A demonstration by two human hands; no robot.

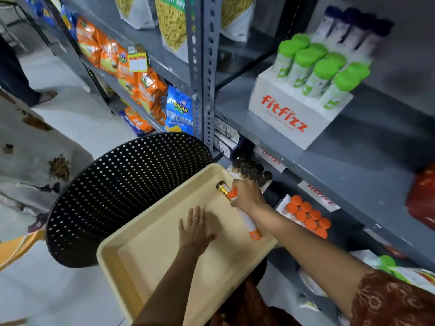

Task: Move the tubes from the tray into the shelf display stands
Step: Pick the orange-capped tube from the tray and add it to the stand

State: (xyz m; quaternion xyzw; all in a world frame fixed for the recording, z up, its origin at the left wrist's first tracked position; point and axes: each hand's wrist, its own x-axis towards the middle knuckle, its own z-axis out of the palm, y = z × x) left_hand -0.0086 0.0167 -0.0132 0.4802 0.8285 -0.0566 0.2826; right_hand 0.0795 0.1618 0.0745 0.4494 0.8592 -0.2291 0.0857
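A beige tray point(150, 262) rests on a black perforated chair. My left hand point(196, 228) lies flat and open on the tray floor. My right hand point(247, 192) is closed around tubes at the tray's far right corner: a white tube with orange ends point(250, 223) that slants down toward me, and a gold-and-black tube point(223, 187) that sticks out beyond my fingers. On the lower shelf stand display stands of dark-capped tubes point(253, 171) and orange-capped tubes point(307, 216). A white Fitfizz stand point(294, 114) with green-capped tubes sits one shelf up.
The black perforated chair back point(127, 194) rises left of the tray. A grey slotted shelf upright point(207, 74) stands behind it. Snack bags point(141, 85) fill the left shelves. Another person's foot point(46, 96) is on the tiled floor at far left.
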